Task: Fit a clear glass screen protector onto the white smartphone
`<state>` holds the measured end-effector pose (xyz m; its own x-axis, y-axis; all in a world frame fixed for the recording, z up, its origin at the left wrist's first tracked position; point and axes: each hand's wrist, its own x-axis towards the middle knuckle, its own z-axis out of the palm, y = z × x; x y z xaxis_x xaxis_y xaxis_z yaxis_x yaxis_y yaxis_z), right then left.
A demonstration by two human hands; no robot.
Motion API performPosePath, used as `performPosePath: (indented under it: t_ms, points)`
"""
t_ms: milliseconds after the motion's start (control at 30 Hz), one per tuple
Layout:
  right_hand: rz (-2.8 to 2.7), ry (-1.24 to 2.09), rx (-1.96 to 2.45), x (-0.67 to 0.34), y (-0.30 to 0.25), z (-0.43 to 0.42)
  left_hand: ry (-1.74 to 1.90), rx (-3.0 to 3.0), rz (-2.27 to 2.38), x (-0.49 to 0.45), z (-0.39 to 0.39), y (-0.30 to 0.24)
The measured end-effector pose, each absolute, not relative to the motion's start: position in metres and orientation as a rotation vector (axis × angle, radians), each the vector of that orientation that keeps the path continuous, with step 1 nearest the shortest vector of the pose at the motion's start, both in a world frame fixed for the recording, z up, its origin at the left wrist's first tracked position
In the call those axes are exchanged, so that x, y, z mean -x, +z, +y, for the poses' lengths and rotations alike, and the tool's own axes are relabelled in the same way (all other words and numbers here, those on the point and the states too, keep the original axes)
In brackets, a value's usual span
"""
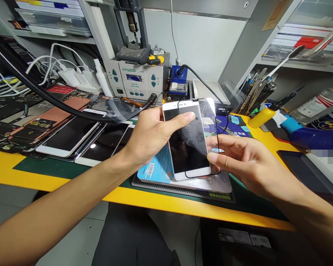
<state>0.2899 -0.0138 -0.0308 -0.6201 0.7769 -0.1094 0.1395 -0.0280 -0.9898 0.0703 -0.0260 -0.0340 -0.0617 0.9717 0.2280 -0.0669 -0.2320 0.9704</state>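
Observation:
My left hand [152,133] is closed around the left side of a white-framed smartphone [190,157], its thumb reaching across the dark screen. The phone is tilted up toward me. My right hand [245,155] pinches the lower right edge of a clear screen protector [219,160] with a thin black border. That protector overlaps the phone's screen, shifted to the right. Whether the two touch, I cannot tell. Specks and smudges show on the glass or screen. Beneath both hands lies a flat package [155,168], light blue on its left part, on a dark perforated mat [166,188].
Several phones and parts [69,136] lie at left. A grey soldering station [138,79] stands behind, with a thick black hose [58,105] crossing left. At right are a yellow-handled tool [259,117], a tweezers holder [256,92], a bottle [316,105] and a dark phone [308,173].

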Motion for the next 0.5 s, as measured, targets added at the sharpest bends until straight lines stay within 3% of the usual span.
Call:
performPosePath:
  t_ms: [500]
  points:
    - [-1.653,1.691,0.986,-0.2902,-0.0373,-0.0087,1.414,-1.122,1.134,-0.0659,-0.025,-0.0349]
